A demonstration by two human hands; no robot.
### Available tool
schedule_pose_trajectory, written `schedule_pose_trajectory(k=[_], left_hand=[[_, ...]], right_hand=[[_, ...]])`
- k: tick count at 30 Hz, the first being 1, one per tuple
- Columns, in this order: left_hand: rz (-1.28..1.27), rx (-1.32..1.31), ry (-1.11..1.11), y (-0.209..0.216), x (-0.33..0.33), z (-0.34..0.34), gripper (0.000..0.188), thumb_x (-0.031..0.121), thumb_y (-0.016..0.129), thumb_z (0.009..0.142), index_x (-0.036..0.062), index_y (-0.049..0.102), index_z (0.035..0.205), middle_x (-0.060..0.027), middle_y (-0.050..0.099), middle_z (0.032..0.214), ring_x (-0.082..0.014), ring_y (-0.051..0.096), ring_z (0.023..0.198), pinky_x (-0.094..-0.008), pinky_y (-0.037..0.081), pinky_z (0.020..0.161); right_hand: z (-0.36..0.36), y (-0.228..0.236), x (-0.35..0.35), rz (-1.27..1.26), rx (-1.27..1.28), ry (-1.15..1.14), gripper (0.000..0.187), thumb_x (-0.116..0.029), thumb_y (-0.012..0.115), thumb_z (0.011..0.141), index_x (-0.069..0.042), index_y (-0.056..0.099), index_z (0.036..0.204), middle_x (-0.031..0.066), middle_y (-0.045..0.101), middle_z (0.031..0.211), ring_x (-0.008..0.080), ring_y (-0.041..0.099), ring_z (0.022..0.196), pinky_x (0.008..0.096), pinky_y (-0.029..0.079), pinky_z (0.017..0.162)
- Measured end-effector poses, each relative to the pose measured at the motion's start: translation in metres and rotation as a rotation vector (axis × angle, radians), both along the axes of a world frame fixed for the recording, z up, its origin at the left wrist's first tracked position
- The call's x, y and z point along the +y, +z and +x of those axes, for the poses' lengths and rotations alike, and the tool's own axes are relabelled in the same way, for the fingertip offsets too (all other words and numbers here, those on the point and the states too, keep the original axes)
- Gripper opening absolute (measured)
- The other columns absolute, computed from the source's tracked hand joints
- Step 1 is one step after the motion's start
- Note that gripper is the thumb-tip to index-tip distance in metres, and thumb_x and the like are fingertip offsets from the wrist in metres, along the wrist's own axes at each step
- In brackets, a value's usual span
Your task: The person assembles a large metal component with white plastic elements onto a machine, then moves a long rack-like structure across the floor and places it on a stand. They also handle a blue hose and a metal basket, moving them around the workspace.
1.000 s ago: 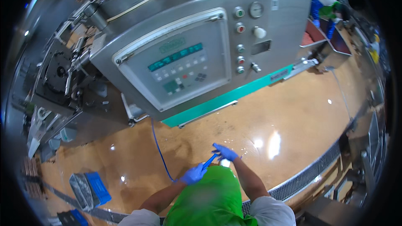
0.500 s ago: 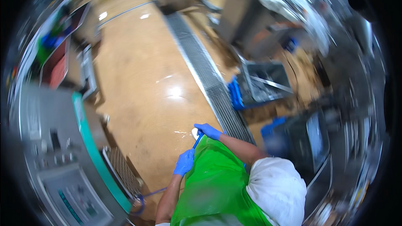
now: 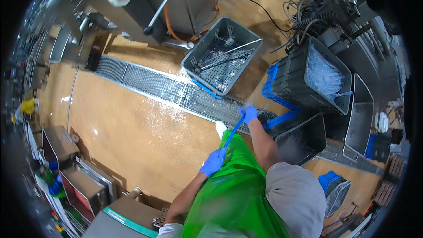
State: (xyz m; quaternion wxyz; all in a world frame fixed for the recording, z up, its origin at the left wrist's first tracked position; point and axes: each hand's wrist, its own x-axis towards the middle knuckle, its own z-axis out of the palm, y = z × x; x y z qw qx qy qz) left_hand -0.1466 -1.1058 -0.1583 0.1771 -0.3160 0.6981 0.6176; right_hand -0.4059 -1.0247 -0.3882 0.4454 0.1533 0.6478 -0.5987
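Both my hands wear blue gloves and grip a blue hose (image 3: pixel 235 128) running between them in front of my green apron. My left hand (image 3: pixel 213 162) is closed around the hose low down, by the apron. Farther forward, my right hand (image 3: pixel 249 113) closes on its front end, above the drain grating (image 3: pixel 152 86). A pale blur, looking like water spray, shows just beyond the right hand. Ahead of it stands a grey perforated crate (image 3: pixel 240 74) with several metal rods and small scraps inside. My white boot (image 3: pixel 220 128) shows beside the hose.
Right of my hand stand a dark crate of translucent strips (image 3: pixel 324 75), a dark tub (image 3: pixel 304 143) and a metal cart (image 3: pixel 360 110). A machine with an orange hose (image 3: pixel 169 2) is at the back. Steel bins (image 3: pixel 83 185) stand left. The tan floor (image 3: pixel 119 123) is wet.
My view has swung to the right, bringing the crates closer to the middle. My right hand has moved forward and right, away from the left, so more hose shows between them.
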Motion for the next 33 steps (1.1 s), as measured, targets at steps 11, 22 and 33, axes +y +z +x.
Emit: schedule_pose_trajectory(k=[11, 22, 33], left_hand=[[0.824, -0.034, 0.232, -0.051, -0.178, -0.161, 0.057, 0.057, 0.031, 0.094, 0.0061, 0.058, 0.098, -0.0053, 0.059, 0.082, -0.0155, 0.055, 0.074, -0.0307, 0.046, 0.072], [0.313, -0.068, 0.089, -0.212, -0.269, -0.377, 0.032, 0.029, 0.048, 0.092, 0.0045, 0.059, 0.110, -0.0104, 0.062, 0.104, -0.0254, 0.058, 0.095, -0.0371, 0.047, 0.083], [-0.709, -0.154, -0.413, -0.352, -0.312, -0.480, 0.038, 0.031, 0.058, 0.081, 0.0045, 0.061, 0.107, -0.0216, 0.064, 0.101, -0.0380, 0.061, 0.094, -0.0447, 0.048, 0.080]], right_hand=[[-0.091, 0.132, -0.165, 0.301, 0.462, 0.427, 0.017, -0.008, 0.046, 0.084, -0.006, 0.062, 0.080, 0.0146, 0.063, 0.068, 0.0239, 0.058, 0.053, 0.0375, 0.041, 0.043], [-0.109, 0.147, -0.220, 0.491, 0.345, 0.211, 0.028, -0.011, 0.048, 0.080, -0.002, 0.043, 0.106, 0.0314, 0.060, 0.088, 0.0478, 0.058, 0.086, 0.0525, 0.046, 0.074], [-0.193, 0.062, -0.230, 0.388, 0.326, 0.198, 0.024, -0.008, 0.048, 0.081, 0.003, 0.041, 0.101, 0.0295, 0.059, 0.071, 0.0473, 0.059, 0.071, 0.0563, 0.043, 0.064]])
